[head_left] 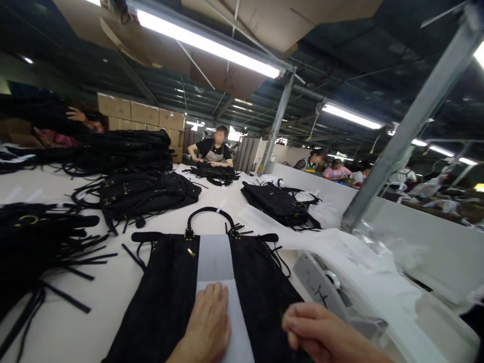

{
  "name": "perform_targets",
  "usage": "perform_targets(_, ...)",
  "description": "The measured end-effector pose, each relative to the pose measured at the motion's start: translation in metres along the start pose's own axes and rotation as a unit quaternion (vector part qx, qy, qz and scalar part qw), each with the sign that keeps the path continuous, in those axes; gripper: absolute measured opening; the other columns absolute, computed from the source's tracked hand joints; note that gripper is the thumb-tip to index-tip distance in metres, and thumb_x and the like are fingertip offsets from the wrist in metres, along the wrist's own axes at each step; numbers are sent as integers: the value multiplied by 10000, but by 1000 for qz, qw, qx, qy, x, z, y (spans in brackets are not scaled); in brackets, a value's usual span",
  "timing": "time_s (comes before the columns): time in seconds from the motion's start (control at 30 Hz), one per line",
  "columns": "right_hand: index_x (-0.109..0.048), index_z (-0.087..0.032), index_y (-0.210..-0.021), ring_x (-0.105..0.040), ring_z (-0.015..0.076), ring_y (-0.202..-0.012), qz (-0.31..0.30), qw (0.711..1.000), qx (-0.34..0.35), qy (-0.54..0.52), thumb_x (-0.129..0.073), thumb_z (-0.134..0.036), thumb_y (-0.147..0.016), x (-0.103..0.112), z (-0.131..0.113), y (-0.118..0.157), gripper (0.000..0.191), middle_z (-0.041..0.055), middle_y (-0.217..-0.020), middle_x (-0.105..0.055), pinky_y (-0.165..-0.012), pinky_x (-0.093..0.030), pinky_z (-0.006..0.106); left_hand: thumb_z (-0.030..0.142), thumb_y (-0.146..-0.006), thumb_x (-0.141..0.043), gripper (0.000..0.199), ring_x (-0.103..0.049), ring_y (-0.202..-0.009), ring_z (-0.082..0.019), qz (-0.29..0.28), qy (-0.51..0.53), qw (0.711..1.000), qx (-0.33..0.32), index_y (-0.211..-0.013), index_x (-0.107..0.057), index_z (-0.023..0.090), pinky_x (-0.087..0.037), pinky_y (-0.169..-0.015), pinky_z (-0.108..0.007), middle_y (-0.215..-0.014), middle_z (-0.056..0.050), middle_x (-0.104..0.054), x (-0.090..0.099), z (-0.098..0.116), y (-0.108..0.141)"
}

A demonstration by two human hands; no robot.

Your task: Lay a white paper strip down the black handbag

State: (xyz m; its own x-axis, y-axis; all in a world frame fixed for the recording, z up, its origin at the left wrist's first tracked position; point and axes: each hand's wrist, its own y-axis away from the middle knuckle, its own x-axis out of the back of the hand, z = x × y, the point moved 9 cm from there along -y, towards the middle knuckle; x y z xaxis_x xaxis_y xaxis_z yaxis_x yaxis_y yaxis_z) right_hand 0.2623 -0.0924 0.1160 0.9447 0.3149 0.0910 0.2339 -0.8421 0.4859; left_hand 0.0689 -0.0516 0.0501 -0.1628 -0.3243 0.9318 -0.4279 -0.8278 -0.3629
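Handbag laid out flat, pale strip down the middle looks pretty much placed

So the black handbag sits at 6 o'clock on the white table, handle end pointing to 12. Pale strip runs down its centre and looks lined up and flat where I can see it. There's an edge across it by the fingertips, could be a fold or a second sheet, can't tell which.

Left hand is palm down on the strip, fingers together, not gripping anything. Right hand is at about 4 o'clock over the bag's side, fingers curled with the tips close together. Can't tell if it's pinching something.

Handle stands out at 12 with a white band on it, so I'd call that bit done. Not tidied, imo: loose straps sticking out at 10, and the zip pull is uncovered.

More black bags pile up at 11, one black bag lies at 1. No clue how finished those are.
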Motion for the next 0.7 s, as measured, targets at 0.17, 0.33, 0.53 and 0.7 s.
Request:
perform_targets(0.17, -601, -152, -760, -286, 37, -486, -21, 999, 23, -11, -743, -424, -600, -65, -43, -99, 346, 37, -778, -653, -435, -80, 217, 422, -993, -452, 517, -457, -1315, -351, -4, 6, 1000, -16, -1412, -518, 127, -426, -1070, -470, -1421, -181, -518, 9, 2, -2)
perform_targets(0.33, -583, -158, -754, -297, 43, -466, 45, 998, 30, 42, -653, -360, -675, -51, -31, -155, 228, 27, -766, -659, -417, -89, 205, 405, -939, -510, 543, -500, -1210, -376, -49, 9, 999, 2, -1368, -548, 75, -461, -986, -504, -1327, -222, -561, 8, 3, -12)
perform_targets(0.53, -584, -165, -770, -303, 41, -450, 53, 996, 34, 58, -633, -367, -711, -46, -23, -162, 216, 25, -795, -685, -408, -104, 202, 369, -859, -593, 594, -506, -1091, -338, -79, 17, 996, 22, -1403, -517, 145, -436, -936, -494, -1203, -179, -577, 11, 3, -18)
perform_targets(0.7, -591, -167, -798, -308, 35, -438, 42, 996, 55, 62, -616, -399, -691, -47, -24, -164, 256, 14, -779, -683, -402, -107, 202, 329, -899, -514, 573, -516, -1048, -349, -173, 62, 983, 8, -1438, -474, 139, -443, -880, -524, -1167, -187, -581, 28, 4, -26)
